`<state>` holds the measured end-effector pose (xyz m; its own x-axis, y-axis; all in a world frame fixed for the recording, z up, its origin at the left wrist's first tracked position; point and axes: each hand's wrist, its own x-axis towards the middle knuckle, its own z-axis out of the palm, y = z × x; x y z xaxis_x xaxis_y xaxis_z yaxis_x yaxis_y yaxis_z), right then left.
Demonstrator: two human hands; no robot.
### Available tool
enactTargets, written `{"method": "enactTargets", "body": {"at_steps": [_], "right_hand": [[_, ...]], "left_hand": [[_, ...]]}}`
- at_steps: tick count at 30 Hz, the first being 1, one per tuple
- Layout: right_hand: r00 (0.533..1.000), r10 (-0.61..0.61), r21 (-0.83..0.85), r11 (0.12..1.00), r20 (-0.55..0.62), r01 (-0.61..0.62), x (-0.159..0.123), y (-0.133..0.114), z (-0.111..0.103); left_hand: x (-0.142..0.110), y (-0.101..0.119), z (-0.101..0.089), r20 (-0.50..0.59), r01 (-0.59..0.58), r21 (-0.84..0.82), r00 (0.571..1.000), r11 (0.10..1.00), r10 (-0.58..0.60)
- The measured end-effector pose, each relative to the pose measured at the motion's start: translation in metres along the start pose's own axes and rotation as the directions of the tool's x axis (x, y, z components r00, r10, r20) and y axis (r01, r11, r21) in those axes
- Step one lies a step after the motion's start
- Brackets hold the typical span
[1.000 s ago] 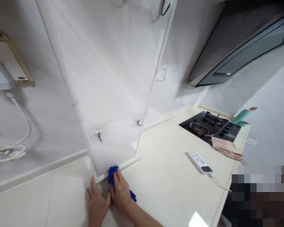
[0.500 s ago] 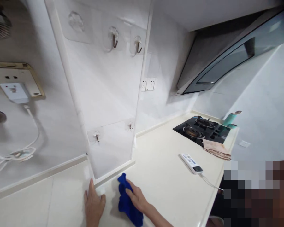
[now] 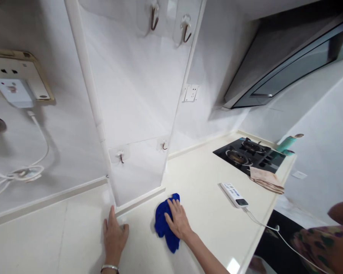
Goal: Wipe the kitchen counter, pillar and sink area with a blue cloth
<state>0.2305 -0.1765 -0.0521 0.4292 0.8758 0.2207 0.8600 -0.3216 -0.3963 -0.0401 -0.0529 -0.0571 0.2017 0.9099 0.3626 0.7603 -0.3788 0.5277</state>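
Note:
A crumpled blue cloth (image 3: pixel 168 222) lies on the cream countertop (image 3: pixel 201 228), near the foot of the projecting wall corner. My right hand (image 3: pixel 179 220) holds it against the counter from above, fingers over its upper right part and thumb on its middle. To the left, my left hand (image 3: pixel 114 234) rests on the counter close to the base of the wall column (image 3: pixel 143 167). Its fingers are apart, it has nothing in it, and a metal bracelet (image 3: pixel 110 268) circles the wrist.
On the counter to the right lie a white power bank (image 3: pixel 233 195) with a cable and a folded pinkish cloth (image 3: pixel 265 179) beside the black gas hob (image 3: pixel 246 156). A range hood (image 3: pixel 286 68) hangs above. Another person's patterned clothing (image 3: pixel 322 243) shows at lower right.
My right hand has moved right with the blue cloth, from holding it bunched to bearing down on it flatter. My left hand has stayed near the column. The camera view has shifted.

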Motion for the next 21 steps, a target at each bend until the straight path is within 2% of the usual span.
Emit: {"method": "enactTargets", "body": {"at_steps": [3,6,8,10,12,16,19,21], "right_hand": [[0.998,0.014,-0.159,0.987,0.059,-0.005,0.009,-0.007,0.015],[0.99,0.143,-0.263,0.956,0.018,-0.133,0.033,-0.019,0.018],[0.976,0.216,-0.302,0.931,-0.004,-0.207,0.046,-0.033,0.019],[0.973,0.231,-0.309,0.925,-0.004,-0.221,0.049,-0.054,0.024],[0.985,0.17,-0.277,0.949,0.036,-0.154,0.039,-0.079,0.034],[0.984,-0.063,-0.093,0.992,0.169,0.079,0.006,-0.125,0.048],[0.953,-0.179,0.059,0.984,0.246,0.169,-0.007,-0.141,0.041],[0.898,-0.31,0.179,0.947,0.313,0.265,-0.011,-0.144,0.03]], "left_hand": [[-0.001,0.0,0.001,0.002,0.004,-0.013,1.0,1.0,-0.004],[-0.003,-0.004,0.004,-0.012,-0.01,-0.052,1.0,0.999,0.01],[-0.005,-0.007,0.006,-0.019,-0.019,-0.095,1.0,0.995,0.017],[-0.007,-0.01,0.008,-0.011,-0.024,-0.141,1.0,0.99,0.022],[-0.009,-0.012,0.009,-0.005,-0.014,-0.184,1.0,0.983,0.014],[-0.009,-0.012,0.011,-0.022,0.029,-0.248,0.999,0.968,-0.035],[-0.007,-0.01,0.009,-0.014,0.057,-0.275,0.998,0.96,-0.064],[-0.005,-0.008,0.006,-0.017,0.067,-0.285,0.997,0.956,-0.075]]}}
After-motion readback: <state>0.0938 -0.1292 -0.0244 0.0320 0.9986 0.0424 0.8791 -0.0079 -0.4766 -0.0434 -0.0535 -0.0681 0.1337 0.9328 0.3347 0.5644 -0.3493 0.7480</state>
